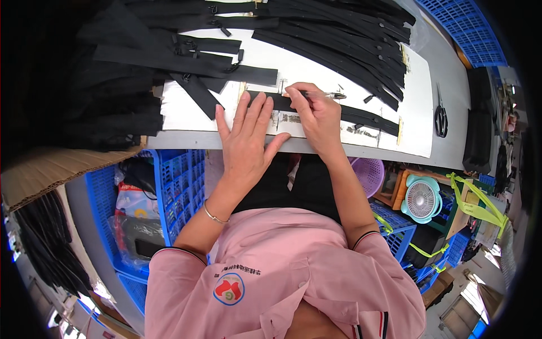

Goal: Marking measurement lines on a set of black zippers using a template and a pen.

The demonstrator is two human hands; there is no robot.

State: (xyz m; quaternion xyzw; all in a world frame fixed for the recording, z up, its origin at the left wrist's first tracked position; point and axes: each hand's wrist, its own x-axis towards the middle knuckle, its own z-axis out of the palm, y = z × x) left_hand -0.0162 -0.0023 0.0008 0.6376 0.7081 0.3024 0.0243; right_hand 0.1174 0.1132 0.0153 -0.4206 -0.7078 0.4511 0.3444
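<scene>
A black zipper (370, 118) lies lengthwise across the white board (416, 121) near the table's front edge. My left hand (244, 133) rests flat with spread fingers, its fingertips pressing on the left part of this zipper. Closed in a writing grip, my right hand (319, 116) holds a pen (334, 95). The pen's rear end points right and its tip is near the zipper's upper edge, partly hidden by my fingers. Beyond my hands, more black zippers (333, 53) with small pulls lie in rows. Other zippers (186, 61) overlap in a pile to the left.
Black-handled scissors (440, 120) lie on the grey table at the right. A blue crate (179, 175) stands below the table's left front edge. Cardboard (73, 169) juts out at the far left. Below right are a purple basket (370, 174) and a turquoise fan (422, 199).
</scene>
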